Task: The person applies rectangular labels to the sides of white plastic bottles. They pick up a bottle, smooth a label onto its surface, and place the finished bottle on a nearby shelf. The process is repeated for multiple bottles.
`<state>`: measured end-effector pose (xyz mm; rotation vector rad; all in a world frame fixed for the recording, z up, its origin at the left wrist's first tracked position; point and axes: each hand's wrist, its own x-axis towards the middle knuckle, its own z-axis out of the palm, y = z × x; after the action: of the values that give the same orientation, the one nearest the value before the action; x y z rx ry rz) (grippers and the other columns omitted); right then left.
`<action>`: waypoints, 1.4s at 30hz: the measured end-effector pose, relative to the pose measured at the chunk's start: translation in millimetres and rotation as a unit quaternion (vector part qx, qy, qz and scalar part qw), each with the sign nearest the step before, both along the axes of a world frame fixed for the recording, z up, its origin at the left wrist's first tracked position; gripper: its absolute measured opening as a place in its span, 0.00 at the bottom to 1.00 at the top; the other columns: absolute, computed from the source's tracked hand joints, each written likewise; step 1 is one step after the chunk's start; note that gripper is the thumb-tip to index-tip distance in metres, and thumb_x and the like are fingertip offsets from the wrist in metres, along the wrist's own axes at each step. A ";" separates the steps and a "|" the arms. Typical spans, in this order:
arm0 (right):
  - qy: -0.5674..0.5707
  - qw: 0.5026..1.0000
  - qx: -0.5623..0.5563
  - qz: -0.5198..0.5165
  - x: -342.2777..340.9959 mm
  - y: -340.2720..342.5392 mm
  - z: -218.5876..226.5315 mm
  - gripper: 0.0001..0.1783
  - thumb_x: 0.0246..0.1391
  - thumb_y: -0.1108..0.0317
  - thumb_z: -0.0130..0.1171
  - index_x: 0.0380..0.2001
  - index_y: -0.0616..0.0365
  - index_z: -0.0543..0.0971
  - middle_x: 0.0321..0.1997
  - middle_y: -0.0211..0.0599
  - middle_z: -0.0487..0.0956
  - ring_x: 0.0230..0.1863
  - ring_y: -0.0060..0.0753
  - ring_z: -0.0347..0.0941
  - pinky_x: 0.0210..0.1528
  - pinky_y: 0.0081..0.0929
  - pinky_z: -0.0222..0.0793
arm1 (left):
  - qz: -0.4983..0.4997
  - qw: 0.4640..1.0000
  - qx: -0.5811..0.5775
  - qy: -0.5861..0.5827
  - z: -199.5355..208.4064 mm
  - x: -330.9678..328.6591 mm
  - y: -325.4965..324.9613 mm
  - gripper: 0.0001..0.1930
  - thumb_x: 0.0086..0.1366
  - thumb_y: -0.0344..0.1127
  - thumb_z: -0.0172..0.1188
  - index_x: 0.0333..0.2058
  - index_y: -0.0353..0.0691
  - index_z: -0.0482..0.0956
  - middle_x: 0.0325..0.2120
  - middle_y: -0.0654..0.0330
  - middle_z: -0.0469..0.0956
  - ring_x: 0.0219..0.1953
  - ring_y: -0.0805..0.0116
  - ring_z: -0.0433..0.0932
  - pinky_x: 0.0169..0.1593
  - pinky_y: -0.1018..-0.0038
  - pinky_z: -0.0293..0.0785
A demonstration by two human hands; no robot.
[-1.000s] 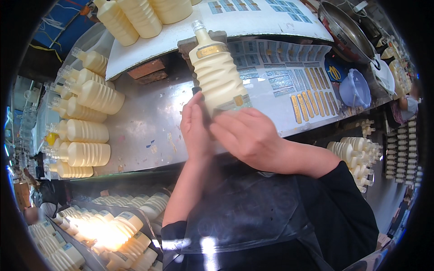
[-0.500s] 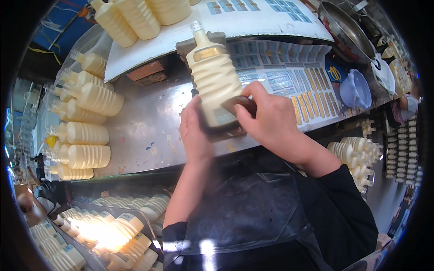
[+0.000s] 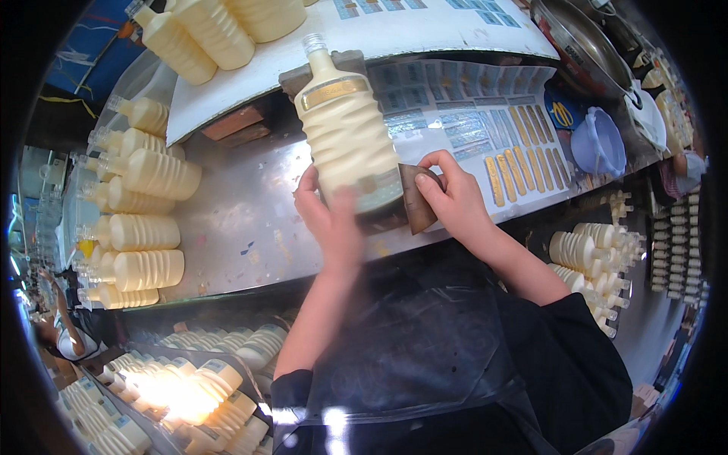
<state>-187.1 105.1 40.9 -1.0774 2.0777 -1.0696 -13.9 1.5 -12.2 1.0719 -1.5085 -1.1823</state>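
A cream plastic bottle (image 3: 347, 136) with wavy ribs and a clear threaded neck lies tilted back in front of me. It bears a gold label (image 3: 332, 92) at its shoulder and a pale blue label (image 3: 381, 189) near its base. My left hand (image 3: 330, 231) holds the bottle's lower left side, fingers along the edge and the blurred thumb over the front. In my right hand (image 3: 455, 193) a flat dark brown scraper (image 3: 415, 203) is pinched between thumb and fingers. Its edge is at the base's right side; whether it touches cannot be told.
Label sheets (image 3: 474, 133) with gold and blue strips lie right of the bottle. Beyond stands a lavender plastic tub (image 3: 598, 144). Similar bottles (image 3: 148, 227) line the metal table's (image 3: 227, 193) left end. A white board (image 3: 425, 38) runs behind; labelled bottles (image 3: 220, 379) fill crates lower left.
The scraper in my right hand has moved from the bottle's lower front to its right side and turned more upright. My left thumb has come over the lower front.
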 end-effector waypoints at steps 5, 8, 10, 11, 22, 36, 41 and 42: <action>-0.036 0.997 -0.074 -0.007 -8.2 -1.9 4.1 0.15 0.61 0.62 0.57 0.48 0.55 0.73 0.18 0.42 0.76 0.20 0.45 0.74 0.27 0.42 0.67 | 0.023 1.000 -0.009 0.013 5.5 1.0 -1.4 0.28 0.70 0.42 0.53 0.64 0.32 0.65 0.55 0.48 0.66 0.60 0.52 0.64 0.66 0.58 0.58; -0.025 0.989 -0.140 0.041 11.8 -9.4 27.3 0.16 0.60 0.63 0.57 0.50 0.54 0.71 0.20 0.45 0.78 0.23 0.50 0.77 0.29 0.45 0.70 | 0.049 0.979 -0.160 -0.119 18.1 6.6 9.9 0.25 0.69 0.39 0.54 0.62 0.35 0.70 0.55 0.48 0.66 0.59 0.50 0.64 0.65 0.56 0.59; 0.061 0.981 -0.121 0.139 25.7 -12.7 43.3 0.17 0.60 0.64 0.57 0.51 0.53 0.70 0.22 0.47 0.79 0.25 0.55 0.79 0.30 0.48 0.72 | 0.033 0.924 -0.323 -0.201 18.2 12.0 20.2 0.24 0.65 0.37 0.57 0.60 0.38 0.74 0.55 0.48 0.66 0.59 0.48 0.63 0.65 0.55 0.58; 0.079 0.977 -0.125 0.154 30.5 -15.0 43.5 0.15 0.60 0.64 0.56 0.50 0.51 0.72 0.23 0.49 0.80 0.28 0.60 0.79 0.32 0.51 0.73 | 0.014 0.918 -0.318 -0.237 21.3 14.5 26.7 0.27 0.58 0.35 0.63 0.58 0.43 0.78 0.56 0.48 0.64 0.61 0.45 0.60 0.66 0.53 0.56; -0.012 0.997 -0.076 0.001 -8.8 1.1 -4.3 0.11 0.62 0.64 0.59 0.46 0.51 0.75 0.17 0.42 0.76 0.19 0.47 0.76 0.25 0.39 0.67 | -0.014 0.896 -0.306 -0.320 7.0 29.1 29.0 0.35 0.57 0.42 0.65 0.64 0.38 0.72 0.60 0.46 0.63 0.64 0.45 0.58 0.69 0.51 0.51; 0.037 0.992 -0.119 0.022 0.1 -3.7 -12.9 0.12 0.65 0.67 0.58 0.50 0.54 0.76 0.21 0.36 0.76 0.21 0.26 0.72 0.27 0.26 0.66 | -0.021 0.986 -0.075 -0.151 15.6 -0.5 -8.0 0.35 0.67 0.48 0.55 0.65 0.29 0.64 0.58 0.44 0.69 0.63 0.46 0.63 0.68 0.55 0.54; 0.034 0.988 -0.150 0.008 -9.3 -4.3 -27.8 0.11 0.67 0.70 0.58 0.51 0.57 0.76 0.27 0.34 0.79 0.29 0.22 0.74 0.34 0.22 0.68 | -0.041 0.999 -0.020 -0.025 3.1 1.6 -12.2 0.33 0.70 0.49 0.54 0.65 0.29 0.64 0.60 0.46 0.67 0.63 0.51 0.64 0.69 0.58 0.55; 0.062 0.983 -0.170 0.013 -13.4 -6.8 -27.1 0.11 0.67 0.70 0.58 0.50 0.58 0.76 0.30 0.35 0.80 0.32 0.23 0.76 0.36 0.22 0.70 | -0.051 0.999 -0.010 -0.008 0.8 3.6 -13.9 0.33 0.71 0.49 0.55 0.65 0.30 0.64 0.60 0.46 0.67 0.64 0.52 0.64 0.70 0.58 0.55</action>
<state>-200.5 98.3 13.8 -1.3605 2.0132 -1.4132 -10.3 -12.4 -11.4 1.0038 -1.6003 -1.2282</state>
